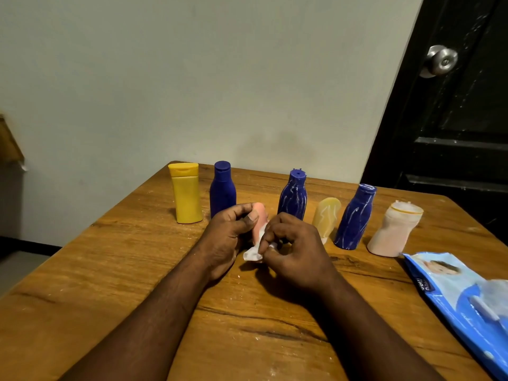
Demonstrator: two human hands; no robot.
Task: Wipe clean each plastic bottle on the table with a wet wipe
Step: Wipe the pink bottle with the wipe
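Note:
My left hand [229, 237] grips a small pink bottle [259, 221] held upright above the table's middle. My right hand [295, 254] pinches a crumpled white wet wipe [254, 254] against the bottle's lower part. Behind them stand a clean yellow bottle [187, 193] and a clean dark blue bottle [222, 189] on the left. To the right are a blue bottle with white streaks [293, 195], a pale yellow smeared bottle [327, 217], another streaked blue bottle [354, 217] and a pinkish-white smeared bottle [394, 229].
The wooden table [137, 270] carries white specks. A blue wet wipe pack [461, 295] lies at the right front edge. A plain wall is behind the table, and a black door with a metal knob [441, 60] stands at the right.

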